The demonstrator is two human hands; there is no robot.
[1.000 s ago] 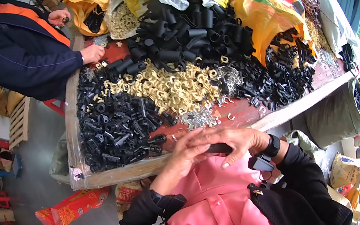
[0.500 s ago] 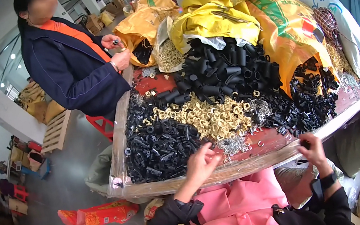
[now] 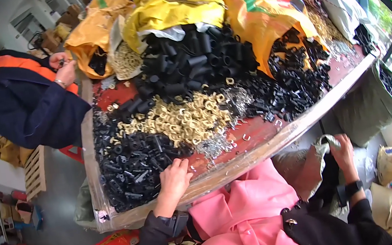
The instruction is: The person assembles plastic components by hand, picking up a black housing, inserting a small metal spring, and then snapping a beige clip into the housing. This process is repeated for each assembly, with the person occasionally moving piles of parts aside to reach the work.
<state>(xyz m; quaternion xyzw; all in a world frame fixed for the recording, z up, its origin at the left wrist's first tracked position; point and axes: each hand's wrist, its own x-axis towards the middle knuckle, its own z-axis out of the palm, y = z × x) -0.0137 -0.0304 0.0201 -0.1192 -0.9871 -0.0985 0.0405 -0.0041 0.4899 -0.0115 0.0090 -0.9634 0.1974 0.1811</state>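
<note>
My left hand (image 3: 174, 182) is at the front edge of the black plastic parts (image 3: 134, 171). Its fingers are bent together, and what they hold, if anything, is hidden. Low on the right, my right hand (image 3: 343, 154) is closed on the rim of a grey-green woven sack (image 3: 312, 168), which hangs open below the table's front edge. Between the hands, small silvery metal clips (image 3: 214, 146) lie on the red tabletop (image 3: 255, 138). Behind them is a heap of gold-coloured rings (image 3: 182, 119), and black tubes (image 3: 196, 60) are piled further back.
A raised wooden edge (image 3: 234, 168) runs along the table. Yellow bags (image 3: 172, 12) and an orange bag (image 3: 253, 14) stand at the back. A person in a dark jacket (image 3: 21, 100) works at the left side. More small black parts (image 3: 280, 98) lie at the right.
My right hand has gone from beside the table edge, with something dark in its fingers, down to the sack's rim. My left hand has shifted left to the black parts. The view has turned right.
</note>
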